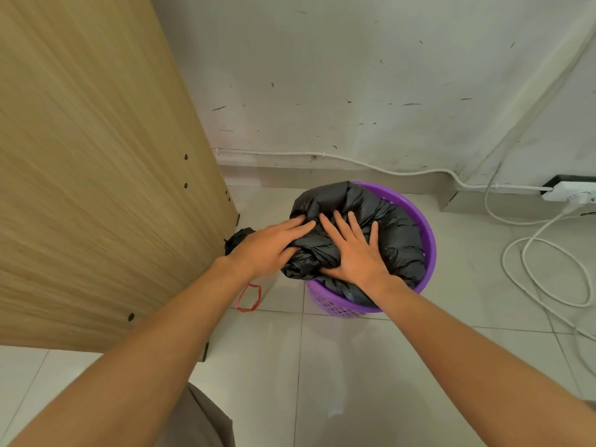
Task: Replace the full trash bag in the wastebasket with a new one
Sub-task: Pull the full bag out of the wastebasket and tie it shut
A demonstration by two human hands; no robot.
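purple wastebasket stands on the tiled floor near the wall, just beside the wooden panel. a black trash bag fills it and bulges above the rim, its gathered plastic spilling over the near-left edge. both hands rest on top of the bag. left hand: fingers straight and flat on the bunched plastic at the left edge, gripping nothing. right hand: fingers spread, palm pressed down on the middle of the bag, gripping nothing. judgement: the flat palms appear to be squeezing air out or compacting the load before the mouth is gathered. a second dark bundle, possibly another bag, lies on the floor against the panel, partly hidden behind the left hand. a red rubber band lies on the floor under the left wrist. white cables loop on the floor at right.
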